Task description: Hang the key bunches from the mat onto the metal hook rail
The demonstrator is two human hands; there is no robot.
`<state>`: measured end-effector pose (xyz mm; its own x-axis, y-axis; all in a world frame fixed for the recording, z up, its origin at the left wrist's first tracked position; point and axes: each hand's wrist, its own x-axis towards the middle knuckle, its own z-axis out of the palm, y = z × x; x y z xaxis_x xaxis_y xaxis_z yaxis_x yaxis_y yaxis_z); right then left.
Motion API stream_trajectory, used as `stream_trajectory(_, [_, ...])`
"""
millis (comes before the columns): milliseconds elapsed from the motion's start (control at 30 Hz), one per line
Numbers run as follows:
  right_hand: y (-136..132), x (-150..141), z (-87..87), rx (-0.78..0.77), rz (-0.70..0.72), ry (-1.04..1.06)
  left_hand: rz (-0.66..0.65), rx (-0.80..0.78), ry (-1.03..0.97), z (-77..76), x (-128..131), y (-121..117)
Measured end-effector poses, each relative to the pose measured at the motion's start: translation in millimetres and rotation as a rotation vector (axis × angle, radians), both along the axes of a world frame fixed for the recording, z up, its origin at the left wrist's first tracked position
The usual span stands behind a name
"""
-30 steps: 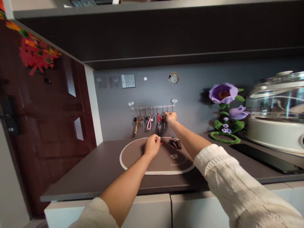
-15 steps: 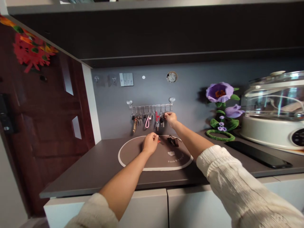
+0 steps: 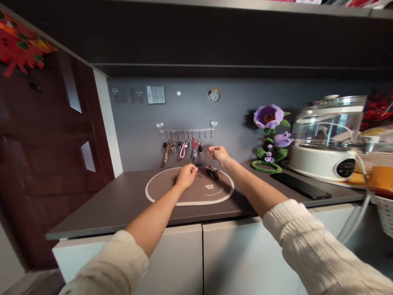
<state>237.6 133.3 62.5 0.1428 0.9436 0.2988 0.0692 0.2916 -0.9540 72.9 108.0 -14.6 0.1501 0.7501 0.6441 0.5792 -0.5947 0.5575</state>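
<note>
A hook rail (image 3: 187, 130) is mounted on the grey wall, with several bunches of keys (image 3: 173, 146) hanging from it. Among them are a pink loop (image 3: 183, 150) and a red strap (image 3: 194, 144). Just right of the rightmost hanging key bunch (image 3: 200, 148), my right hand (image 3: 219, 154) is in the air, fingers apart, with nothing visible in them. My left hand (image 3: 186, 176) is closed over the brown oval mat (image 3: 166, 196); a small key (image 3: 198, 175) sticks out at its fingertips. Another dark key bunch (image 3: 212, 172) lies on the mat.
A purple flower ornament (image 3: 269, 116) and a black phone (image 3: 301, 186) are on the counter at right. Beyond them stands a white appliance with a clear top (image 3: 322, 162). A dark shelf (image 3: 215, 41) overhangs the counter.
My right hand has come away from the rightmost hanging keys, its fingers loosening. My left hand remains closed over the mat. The view has turned somewhat to the right.
</note>
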Motion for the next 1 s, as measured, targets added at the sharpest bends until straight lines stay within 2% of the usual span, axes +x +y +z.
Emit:
stream_trajectory(133, [-14,9,-20.6,-0.028,-0.09,-0.197,-0.027,-0.025,0.032,0.1,-1,-1])
stream_trajectory(267, [-24,19,-41.8,-0.031,-0.246,-0.532,-0.034,-0.049,0.059,-0.2,-1,-1])
stream_trajectory(367, [-29,25,-50.9,-0.039,-0.276,-0.773,-0.03,-0.047,0.079,-0.3,-2,0])
stream_trajectory(433, [-30,26,-53.6,-0.031,-0.282,-0.863,-0.03,-0.044,0.083,-0.2,-2,-1])
stream_trajectory(567, [-28,27,-55.4,-0.018,-0.305,-0.876,-0.032,-0.041,0.101,0.9,-2,-4])
stream_trajectory(833, [-28,28,-50.8,-0.044,-0.259,-0.849,-0.037,-0.037,0.11,3.3,0,-7])
stream_trajectory(1000, [-29,29,-46.5,-0.059,-0.227,-0.703,-0.043,-0.023,0.114,4.4,0,-8])
